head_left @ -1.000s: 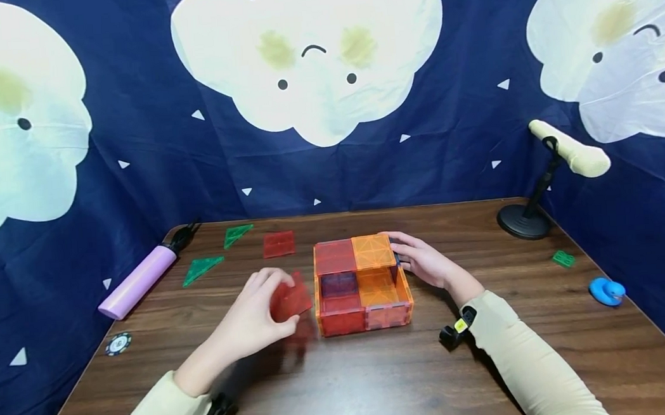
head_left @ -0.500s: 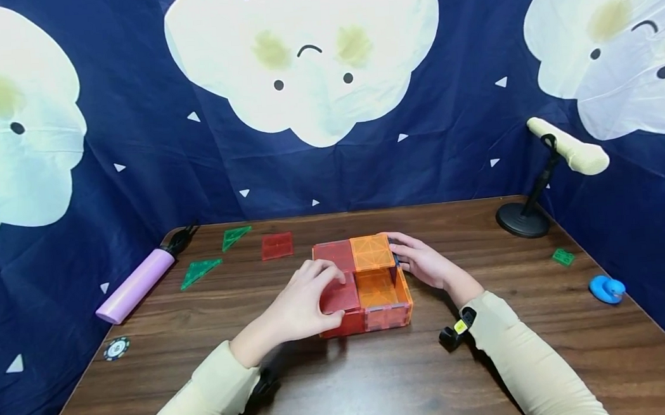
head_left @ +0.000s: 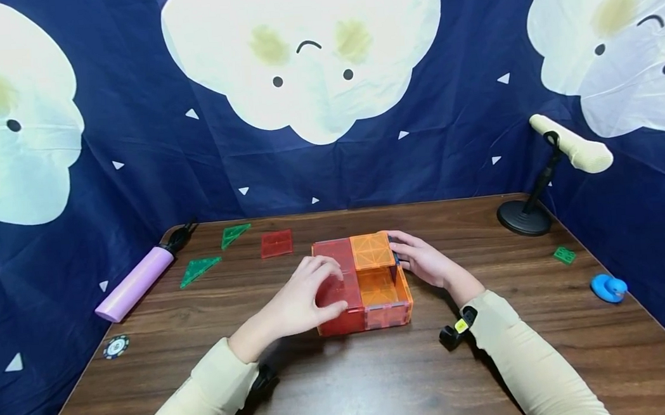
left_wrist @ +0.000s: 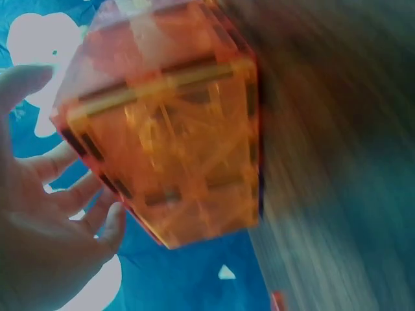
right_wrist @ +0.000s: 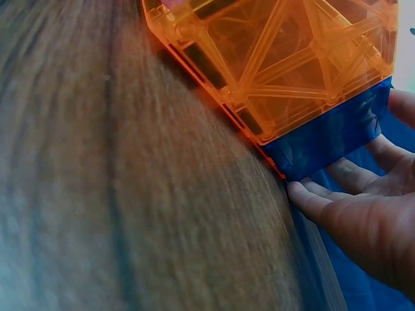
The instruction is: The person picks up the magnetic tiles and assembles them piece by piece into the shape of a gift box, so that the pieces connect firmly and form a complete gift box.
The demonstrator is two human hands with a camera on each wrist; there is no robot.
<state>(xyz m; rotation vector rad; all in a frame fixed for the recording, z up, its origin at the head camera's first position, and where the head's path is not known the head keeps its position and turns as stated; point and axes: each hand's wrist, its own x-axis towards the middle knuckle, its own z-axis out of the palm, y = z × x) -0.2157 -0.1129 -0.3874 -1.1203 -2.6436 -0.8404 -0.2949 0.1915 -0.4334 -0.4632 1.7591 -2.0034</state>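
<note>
A box of see-through magnetic tiles stands mid-table, with red tiles on its left half and orange on its right. One red tile lies flat over the front left compartment, level with the red tile behind it. My left hand hovers at the box's left side, thumb and fingers spread around nothing. The left wrist view shows its fingers apart from the orange side wall. At the back right corner, my right hand rests its fingertips against a blue tile. The front right compartment is uncovered.
A loose red tile and two green triangle tiles lie back left. A purple pump and a poker chip are at the left edge. On the right are a microphone stand, a green brick and a blue duck.
My left hand has carried a red tile rightward onto the box's front left compartment and let go of it. My right hand has stayed at the back right corner.
</note>
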